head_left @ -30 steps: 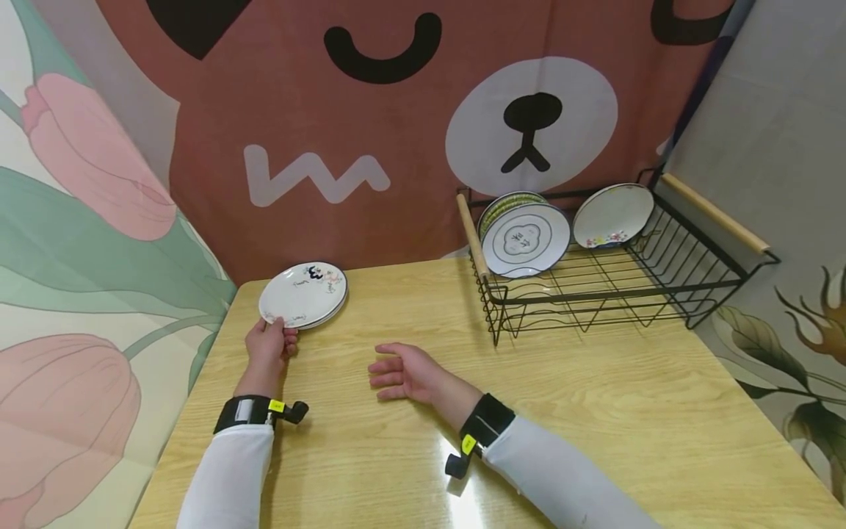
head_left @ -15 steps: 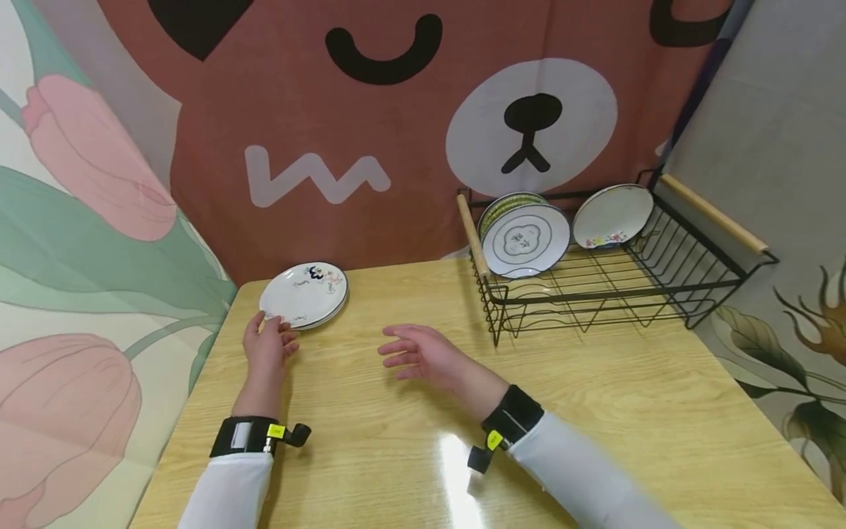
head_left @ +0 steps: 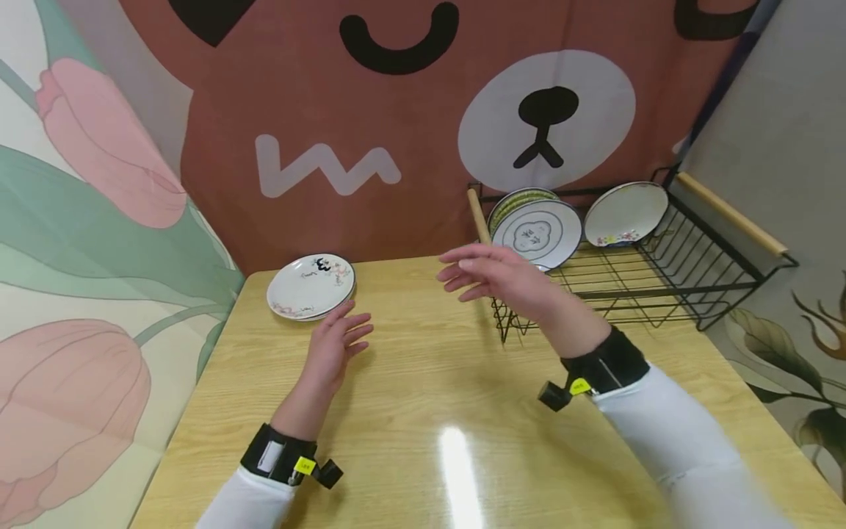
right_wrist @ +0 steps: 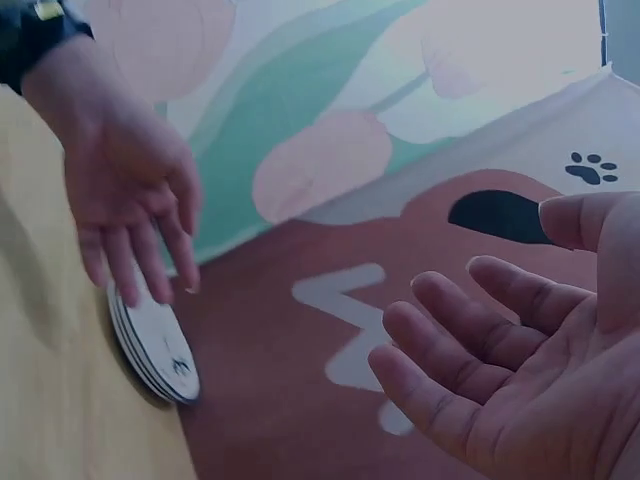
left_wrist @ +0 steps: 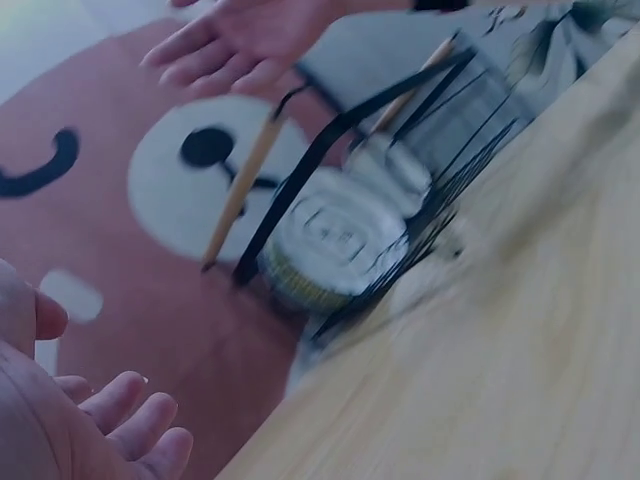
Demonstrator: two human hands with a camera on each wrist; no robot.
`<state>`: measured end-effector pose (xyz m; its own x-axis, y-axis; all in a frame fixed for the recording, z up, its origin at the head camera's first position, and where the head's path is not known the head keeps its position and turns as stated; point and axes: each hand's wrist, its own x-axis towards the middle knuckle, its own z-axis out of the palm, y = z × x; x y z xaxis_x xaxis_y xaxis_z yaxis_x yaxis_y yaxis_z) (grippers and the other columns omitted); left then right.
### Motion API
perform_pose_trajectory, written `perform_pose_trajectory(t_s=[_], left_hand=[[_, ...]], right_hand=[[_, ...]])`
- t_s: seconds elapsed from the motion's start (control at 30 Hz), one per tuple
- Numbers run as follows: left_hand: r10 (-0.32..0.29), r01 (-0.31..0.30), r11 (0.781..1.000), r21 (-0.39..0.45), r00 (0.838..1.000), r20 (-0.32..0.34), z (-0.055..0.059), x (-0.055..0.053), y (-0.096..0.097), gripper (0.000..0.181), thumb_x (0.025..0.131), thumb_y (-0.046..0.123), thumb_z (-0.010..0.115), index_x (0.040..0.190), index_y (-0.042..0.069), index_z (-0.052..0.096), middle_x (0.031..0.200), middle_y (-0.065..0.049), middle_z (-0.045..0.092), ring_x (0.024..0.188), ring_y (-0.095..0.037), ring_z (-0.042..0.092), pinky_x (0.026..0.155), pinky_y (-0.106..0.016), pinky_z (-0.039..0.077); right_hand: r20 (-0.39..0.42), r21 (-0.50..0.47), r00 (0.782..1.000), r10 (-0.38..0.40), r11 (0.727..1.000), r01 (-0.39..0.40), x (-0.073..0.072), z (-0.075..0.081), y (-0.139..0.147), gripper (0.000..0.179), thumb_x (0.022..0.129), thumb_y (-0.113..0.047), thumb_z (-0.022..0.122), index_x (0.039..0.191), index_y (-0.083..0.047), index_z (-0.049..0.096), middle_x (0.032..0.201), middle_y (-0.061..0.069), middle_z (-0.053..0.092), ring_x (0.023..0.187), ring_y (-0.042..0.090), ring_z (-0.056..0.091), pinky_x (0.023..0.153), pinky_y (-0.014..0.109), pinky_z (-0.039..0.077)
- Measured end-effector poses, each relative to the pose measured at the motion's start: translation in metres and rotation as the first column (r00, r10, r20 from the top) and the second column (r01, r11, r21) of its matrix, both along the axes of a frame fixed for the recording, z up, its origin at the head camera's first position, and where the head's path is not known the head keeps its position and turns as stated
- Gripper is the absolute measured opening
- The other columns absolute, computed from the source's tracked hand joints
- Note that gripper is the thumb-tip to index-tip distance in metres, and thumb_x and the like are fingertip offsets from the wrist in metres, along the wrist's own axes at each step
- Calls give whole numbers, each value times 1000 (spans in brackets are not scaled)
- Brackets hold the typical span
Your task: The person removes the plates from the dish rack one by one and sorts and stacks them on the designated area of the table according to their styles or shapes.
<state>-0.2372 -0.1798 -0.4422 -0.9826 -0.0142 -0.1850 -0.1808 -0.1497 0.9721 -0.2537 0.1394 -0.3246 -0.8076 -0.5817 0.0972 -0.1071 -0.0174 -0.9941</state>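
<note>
A short stack of white plates with black and pink drawings lies at the table's back left. Just in front and to the right of it is my left hand, fingers spread loosely and holding nothing. My right hand is raised over the table by the dish rack's left end, fingers relaxed, nothing in it. Inside the black wire dish rack lean a white plate with a blue emblem, green-patterned plates behind it, and a white plate with flowers.
The wooden table carries the rack at its back right. Wooden handles top the rack's ends. Behind the table hangs a bear-printed cloth, and a flower-printed cloth covers the left side.
My left hand has left the plate stack's rim and moved right. My right hand has risen and moved right toward the rack. The plates stay in place.
</note>
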Motion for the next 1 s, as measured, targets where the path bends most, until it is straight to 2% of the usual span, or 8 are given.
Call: perform_pose_trajectory(t_s=[0.1,0.2,0.4,0.53,0.63,0.73,0.87,1.0], left_hand=[[-50,50,999,-1,999,3,0,8,19,47,107,20,44,154,14,44,141,-18,63,119,-24,69,93,-34,58],[-88,88,996,13,996,11,-3,14,35,48,106,20,46,153,14,46,143,-22,61,118,-25,69,93,-36,58],[-159,158,986,51,987,15,-9,18,65,45,107,18,44,152,14,48,140,-22,63,118,-28,70,90,-36,59],[-202,200,976,86,979,12,-6,14,85,46,107,20,46,152,15,48,138,-19,66,119,-29,69,90,-35,59],[-221,218,969,114,975,7,-1,9,101,47,106,22,48,152,14,48,139,-21,65,117,-28,71,91,-35,60],[-236,233,962,143,972,5,2,5,115,47,106,23,49,152,13,48,140,-22,63,113,-24,72,92,-36,59],[-263,255,947,193,965,13,2,4,130,48,105,21,49,152,14,48,141,-22,62,111,-23,73,96,-40,58],[-279,266,936,232,960,24,-3,8,139,48,105,21,48,152,15,48,140,-21,63,113,-24,72,98,-43,57]], right_hand=[[-59,69,998,-31,997,35,-10,17,18,35,109,-24,47,135,-8,63,124,7,73,113,22,70,95,39,59],[-119,170,989,-92,979,111,-23,31,32,36,109,-28,49,137,-9,61,124,4,73,116,24,68,96,36,58],[-202,352,953,-225,891,285,-60,48,64,41,107,-33,52,142,-12,59,126,4,70,121,29,64,97,36,57],[-230,485,940,-251,808,334,-88,53,89,49,107,-42,51,148,-15,54,137,9,62,127,31,59,105,45,52],[-285,581,926,-248,724,372,-107,53,106,56,106,-45,50,152,-13,50,151,15,52,133,36,53,110,55,46],[-368,645,899,-237,631,430,-126,49,121,60,104,-46,51,152,-9,49,158,20,45,139,41,47,112,61,41],[-443,680,866,-231,543,493,-149,42,132,58,102,-41,56,148,-5,52,153,27,50,137,45,48,113,62,40],[-483,717,854,-191,474,511,-165,31,133,48,100,-27,58,140,0,57,140,31,59,126,44,56,108,60,45]])
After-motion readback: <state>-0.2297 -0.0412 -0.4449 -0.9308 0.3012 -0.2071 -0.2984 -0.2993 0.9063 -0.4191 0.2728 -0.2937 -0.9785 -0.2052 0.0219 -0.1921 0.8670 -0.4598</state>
